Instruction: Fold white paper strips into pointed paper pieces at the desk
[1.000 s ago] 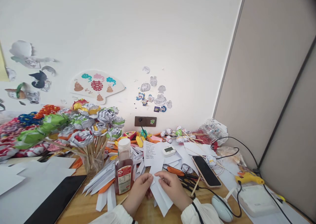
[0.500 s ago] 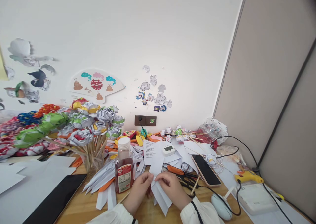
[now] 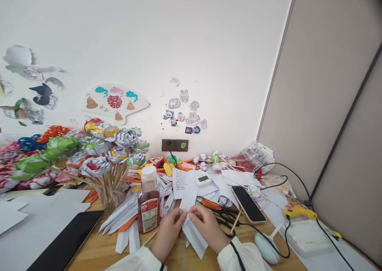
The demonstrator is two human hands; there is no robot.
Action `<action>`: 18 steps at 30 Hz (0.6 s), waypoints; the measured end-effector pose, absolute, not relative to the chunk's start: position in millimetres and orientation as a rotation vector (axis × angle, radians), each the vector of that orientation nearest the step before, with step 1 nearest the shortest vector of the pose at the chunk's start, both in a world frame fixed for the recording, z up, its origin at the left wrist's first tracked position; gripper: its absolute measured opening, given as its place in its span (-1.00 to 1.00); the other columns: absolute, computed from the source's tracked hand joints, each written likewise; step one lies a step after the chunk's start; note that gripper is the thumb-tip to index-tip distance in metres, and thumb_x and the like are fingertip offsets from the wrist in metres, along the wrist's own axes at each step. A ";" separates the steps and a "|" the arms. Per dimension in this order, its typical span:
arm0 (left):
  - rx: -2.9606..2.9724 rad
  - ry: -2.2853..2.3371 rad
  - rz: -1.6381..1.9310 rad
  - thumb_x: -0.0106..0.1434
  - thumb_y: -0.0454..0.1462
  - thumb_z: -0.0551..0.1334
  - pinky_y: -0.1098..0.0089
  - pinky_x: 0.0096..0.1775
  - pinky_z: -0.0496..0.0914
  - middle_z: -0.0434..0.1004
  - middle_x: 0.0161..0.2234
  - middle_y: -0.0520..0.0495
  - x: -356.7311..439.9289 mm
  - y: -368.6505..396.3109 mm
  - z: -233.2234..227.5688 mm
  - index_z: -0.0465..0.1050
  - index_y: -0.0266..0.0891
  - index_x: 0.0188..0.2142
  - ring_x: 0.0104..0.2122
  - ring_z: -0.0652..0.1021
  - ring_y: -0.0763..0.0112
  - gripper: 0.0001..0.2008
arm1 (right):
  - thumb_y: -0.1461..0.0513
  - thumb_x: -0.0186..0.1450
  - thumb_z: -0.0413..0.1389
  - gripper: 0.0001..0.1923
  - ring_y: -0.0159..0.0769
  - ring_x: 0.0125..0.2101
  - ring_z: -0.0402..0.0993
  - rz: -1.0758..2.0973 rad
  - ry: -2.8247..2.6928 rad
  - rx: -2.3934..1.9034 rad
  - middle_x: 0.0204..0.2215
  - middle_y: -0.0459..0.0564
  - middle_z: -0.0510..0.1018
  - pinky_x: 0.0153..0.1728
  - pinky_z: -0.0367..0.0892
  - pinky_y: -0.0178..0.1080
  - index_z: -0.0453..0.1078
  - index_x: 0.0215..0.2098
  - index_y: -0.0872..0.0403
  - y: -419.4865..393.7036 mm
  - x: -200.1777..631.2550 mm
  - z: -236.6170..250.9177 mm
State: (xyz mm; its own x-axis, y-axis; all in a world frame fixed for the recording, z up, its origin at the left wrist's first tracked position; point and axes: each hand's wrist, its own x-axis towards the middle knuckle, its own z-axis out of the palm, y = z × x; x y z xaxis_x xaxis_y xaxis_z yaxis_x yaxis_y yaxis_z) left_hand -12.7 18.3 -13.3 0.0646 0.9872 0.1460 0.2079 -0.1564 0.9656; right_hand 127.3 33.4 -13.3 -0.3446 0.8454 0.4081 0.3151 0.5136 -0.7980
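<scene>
While both hands pinch the white paper strip [image 3: 193, 233] at the desk's near edge — left hand [image 3: 168, 231] and right hand [image 3: 209, 225] closed on its top, fingertips nearly meeting — the likeliest slip, I judge, is a crooked crease or a small tear if the grip twists. Behind rises a white wall [image 3: 179, 44] dotted with cartoon stickers, a grey partition [image 3: 328, 104] on the right. The wooden desk [image 3: 98, 251] is crowded: paper flowers [image 3: 98, 151] in a jar, a sauce bottle [image 3: 148, 201] just beside the left hand — easily knocked — then a phone [image 3: 247, 203], scissors [image 3: 222, 215] and a glue gun [image 3: 298, 212].
</scene>
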 end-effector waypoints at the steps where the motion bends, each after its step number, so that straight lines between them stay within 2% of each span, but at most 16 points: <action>1: 1.517 1.266 1.175 0.03 -0.10 0.09 0.50 -0.63 0.19 0.22 -0.70 0.16 -12.7 18.2 -13.7 0.25 -0.25 -0.59 -0.71 0.31 0.53 -0.74 | 0.24 0.15 -0.03 -0.88 -0.42 -0.56 0.26 0.783 -1.886 -0.977 -0.60 -0.14 0.35 -0.54 0.14 -0.40 0.29 -0.47 0.12 35.0 127.0 -15.6; 10: 1.539 1.263 1.145 0.06 -0.12 0.03 0.51 -0.64 0.19 0.19 -0.69 0.16 -11.4 17.4 -12.7 0.23 -0.24 -0.58 -0.72 0.31 0.53 -0.75 | 0.30 0.09 0.01 -0.94 -0.45 -0.58 0.19 0.871 -1.863 -0.996 -0.64 -0.18 0.28 -0.56 0.09 -0.40 0.28 -0.52 0.12 42.2 129.1 -20.0; 18: 1.628 1.342 1.066 0.07 -0.16 0.00 0.49 -0.62 0.18 0.19 -0.72 0.16 -11.7 16.4 -10.1 0.23 -0.23 -0.57 -0.71 0.31 0.49 -0.79 | 0.32 0.07 0.01 -0.93 -0.46 -0.61 0.15 0.812 -1.902 -1.033 -0.67 -0.20 0.23 -0.58 0.05 -0.41 0.29 -0.55 0.12 42.5 128.8 -19.4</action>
State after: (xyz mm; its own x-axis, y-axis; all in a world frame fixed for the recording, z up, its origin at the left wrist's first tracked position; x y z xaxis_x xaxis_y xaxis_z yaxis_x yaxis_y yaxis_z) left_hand -11.7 16.4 -10.1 0.0996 0.9860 0.1334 0.3531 -0.1604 0.9217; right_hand 128.8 42.5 -19.4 -0.3408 0.8749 0.3441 0.3565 0.4590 -0.8138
